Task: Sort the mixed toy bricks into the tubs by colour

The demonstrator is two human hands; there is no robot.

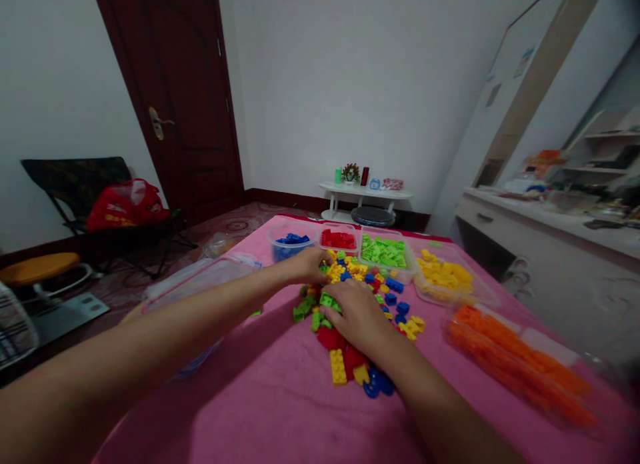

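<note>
A mixed pile of plastic building bricks [353,267] in yellow, green, blue and red lies in the middle of the pink cloth. My left hand [311,265] is at the pile's far left side, its fingers curled down among yellow and green bricks. Whatever is between those fingers is hidden. Over the pile's centre, my right hand [359,309] has its thumb and fingers closed about a green brick [331,303]. Just below it are red bricks [330,339], a long yellow brick [338,367] and blue pieces [379,382].
Behind the pile stand tubs of blue bricks [292,239], red bricks [338,239] and green bricks [384,251]. Yellow bricks [443,276] fill a tub at right, with orange bricks [520,364] in a clear container nearer. A clear plastic container [200,284] is beyond my left forearm.
</note>
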